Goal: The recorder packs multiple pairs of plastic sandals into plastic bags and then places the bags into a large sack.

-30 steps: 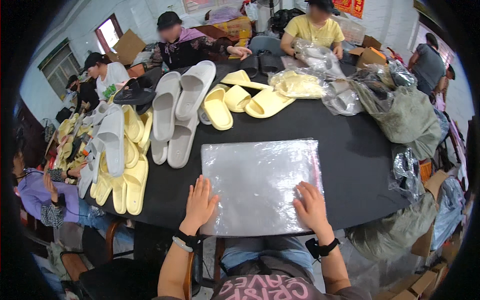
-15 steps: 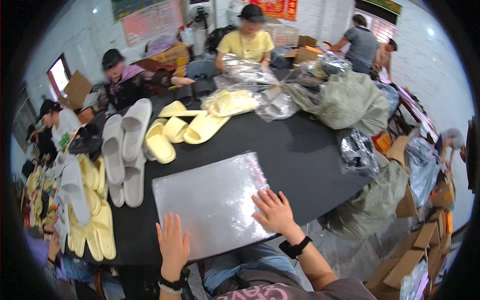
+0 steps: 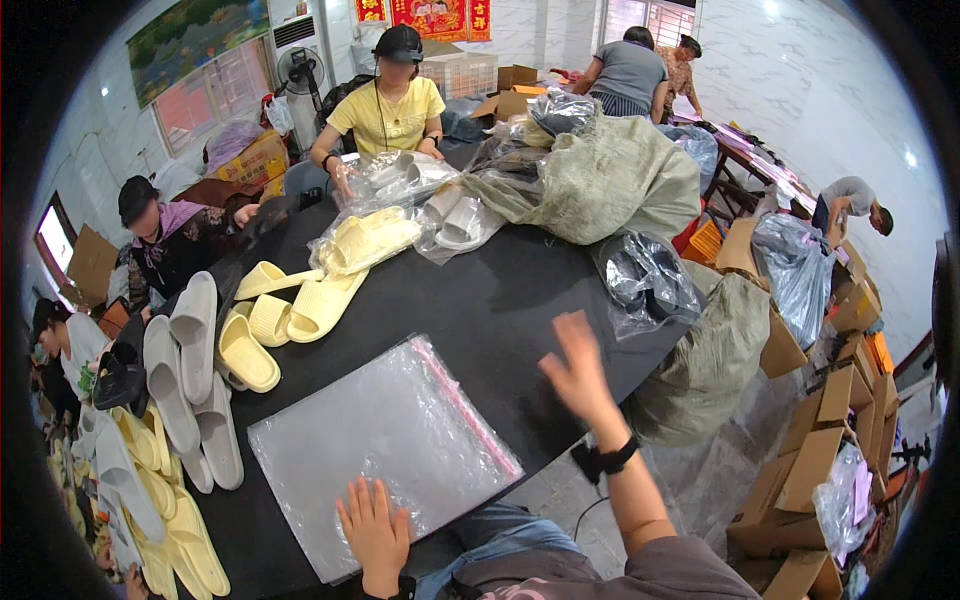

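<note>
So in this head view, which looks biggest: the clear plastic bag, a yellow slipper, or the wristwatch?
1. Clear plastic bag, flat on the black table.
2. Yellow slipper.
3. Wristwatch, though it sits nearer the camera.

Right hand (image 3: pixel 578 372) is motion-blurred; its fingers cannot be told apart

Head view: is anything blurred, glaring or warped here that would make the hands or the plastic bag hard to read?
Head view: the right hand is smeared by motion blur, raised over the black table; the left hand is sharp, flat on the clear plastic bag, which shows soft glare; fisheye bends the table edge, with a dark vignette at the corners.
</note>
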A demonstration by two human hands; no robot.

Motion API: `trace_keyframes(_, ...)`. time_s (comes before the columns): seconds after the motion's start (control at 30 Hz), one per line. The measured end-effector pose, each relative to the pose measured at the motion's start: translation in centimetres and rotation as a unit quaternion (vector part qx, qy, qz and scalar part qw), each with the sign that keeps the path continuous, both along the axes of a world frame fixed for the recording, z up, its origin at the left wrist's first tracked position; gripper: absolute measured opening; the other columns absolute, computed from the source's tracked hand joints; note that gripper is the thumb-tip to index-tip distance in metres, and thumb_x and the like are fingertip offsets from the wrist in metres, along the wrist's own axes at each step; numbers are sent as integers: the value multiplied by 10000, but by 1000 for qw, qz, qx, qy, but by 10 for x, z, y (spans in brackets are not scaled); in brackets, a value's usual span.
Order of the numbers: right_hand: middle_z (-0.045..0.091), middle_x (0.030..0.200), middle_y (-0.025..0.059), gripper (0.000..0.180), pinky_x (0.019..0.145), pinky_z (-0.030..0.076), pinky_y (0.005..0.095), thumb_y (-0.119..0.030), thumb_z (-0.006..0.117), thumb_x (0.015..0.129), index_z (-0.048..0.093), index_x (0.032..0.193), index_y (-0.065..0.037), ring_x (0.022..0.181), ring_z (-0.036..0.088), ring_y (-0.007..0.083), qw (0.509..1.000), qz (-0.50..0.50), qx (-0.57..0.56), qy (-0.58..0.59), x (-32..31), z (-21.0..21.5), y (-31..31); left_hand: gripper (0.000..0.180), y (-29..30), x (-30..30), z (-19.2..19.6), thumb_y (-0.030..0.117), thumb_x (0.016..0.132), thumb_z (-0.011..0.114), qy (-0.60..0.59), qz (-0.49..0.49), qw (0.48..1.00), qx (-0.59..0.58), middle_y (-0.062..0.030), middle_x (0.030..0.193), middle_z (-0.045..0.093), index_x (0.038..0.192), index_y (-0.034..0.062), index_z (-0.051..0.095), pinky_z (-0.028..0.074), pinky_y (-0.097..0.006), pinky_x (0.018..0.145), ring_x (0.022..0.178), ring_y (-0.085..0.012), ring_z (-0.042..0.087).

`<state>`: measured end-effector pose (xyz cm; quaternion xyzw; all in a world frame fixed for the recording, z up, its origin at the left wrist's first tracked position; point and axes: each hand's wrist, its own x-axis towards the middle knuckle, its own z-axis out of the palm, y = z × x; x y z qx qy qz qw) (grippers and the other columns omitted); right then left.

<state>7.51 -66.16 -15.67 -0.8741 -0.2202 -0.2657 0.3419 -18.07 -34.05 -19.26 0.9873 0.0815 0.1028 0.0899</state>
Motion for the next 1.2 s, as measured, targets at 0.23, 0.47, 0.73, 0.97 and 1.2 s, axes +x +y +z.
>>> trace_keyframes(0.23, 310, 1535, 121, 555, 1125, 228, 385, -211, 590, 920, 432, 1451, -199, 1398, 298, 276, 659, -41, 711, 242, 136, -16, -139, 622, 1, 1, -4, 399, 921, 507, -14, -4, 999, 30, -229, 1471, 389, 1419, 34, 435, 145, -590, 1142, 1375, -416, 330)
trace_keyframes(0.47, 413, 1495, 83, 483, 1094, 298, 361, -155, 572, 937, 487, 1405, -71, 1372, 361, 220, 763, -87, 597, 232, 153, -3, -144, 613, 1, -1, 0, 395, 939, 478, 6, 1, 1000, -1, -218, 1492, 363, 1445, 58, 406, 122, -582, 1147, 1396, -403, 296)
trace_keyframes(0.73, 477, 1444, 120, 454, 1145, 247, 344, -129, 583, 941, 507, 1373, -11, 1370, 394, 227, 918, 20, 395, 36, 56, 82, -86, 595, 3, -7, 0, 399, 912, 535, -10, 22, 1000, 5, -208, 1466, 403, 1395, 59, 471, 186, -592, 1125, 1365, -400, 347)
trace_keyframes(0.97, 417, 1468, 199, 559, 1190, 154, 433, -334, 435, 995, 440, 1393, 59, 1426, 303, 278, 859, 231, 440, 120, -22, 148, -28, 577, 1, 6, 1, 419, 924, 534, -37, 17, 999, 7, -196, 1464, 408, 1385, 76, 483, 194, -581, 1125, 1369, -377, 352)
trace_keyframes(1.2, 567, 1300, 245, 452, 1135, 254, 472, -315, 530, 963, 629, 1179, 70, 1330, 428, 368, 790, 474, 347, 175, -60, 137, 69, 558, 0, -4, 7, 439, 928, 525, -75, 23, 997, 24, -180, 1389, 502, 1363, 90, 516, 265, -575, 1091, 1304, -362, 449)
